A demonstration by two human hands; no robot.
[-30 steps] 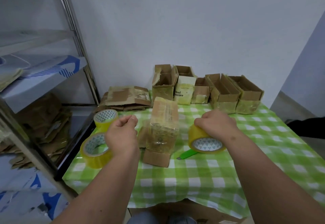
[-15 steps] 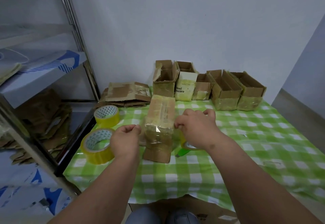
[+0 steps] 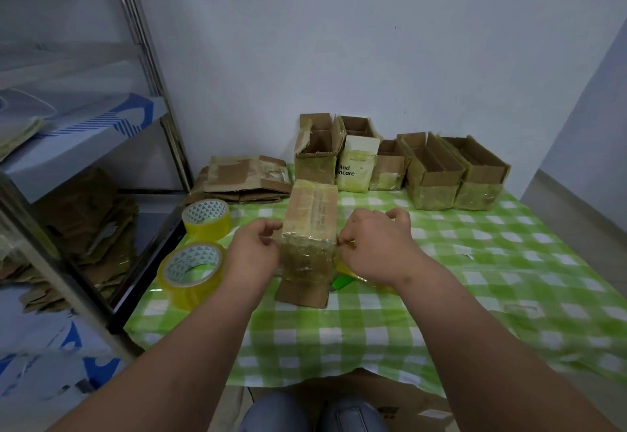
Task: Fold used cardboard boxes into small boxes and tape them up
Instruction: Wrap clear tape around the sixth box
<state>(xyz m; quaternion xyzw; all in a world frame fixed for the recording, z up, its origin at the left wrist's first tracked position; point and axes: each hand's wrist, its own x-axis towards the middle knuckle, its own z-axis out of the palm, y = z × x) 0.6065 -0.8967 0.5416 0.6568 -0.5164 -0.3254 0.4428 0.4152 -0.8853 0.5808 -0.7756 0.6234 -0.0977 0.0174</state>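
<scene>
Two hands now bracket the small box [image 3: 310, 238] at the table's middle, where a second ago they were apart. Then the right hand [image 3: 373, 245] sat at about three o'clock from the box, wrapped over a tape roll; since then it has swung in to the box's right edge, fingers curled and pinching there, apparently on tape film. The roll it held is mostly hidden under the wrist, with only a yellow sliver [image 3: 346, 267] showing at its four o'clock. The left hand [image 3: 256, 248] has closed the small gap too: its fingers are bent and pinch at the box's left edge, at nine o'clock from the box.

The box stands on the green checked cloth [image 3: 475, 262], its near face already glossy with tape and a bare cardboard flap showing at the bottom. A green cutter [image 3: 341, 284] pokes out at its five o'clock. Two spare rolls [image 3: 191, 270] lie at eight to nine o'clock, flattened cartons [image 3: 247, 179] at eleven, and a row of finished boxes [image 3: 400, 163] runs along the wall from twelve to two.

My reading: the strip has been carried across the face and is being smoothed or pulled taut at both edges, so this box looks close to sealed; cutting the tape likely comes next
</scene>
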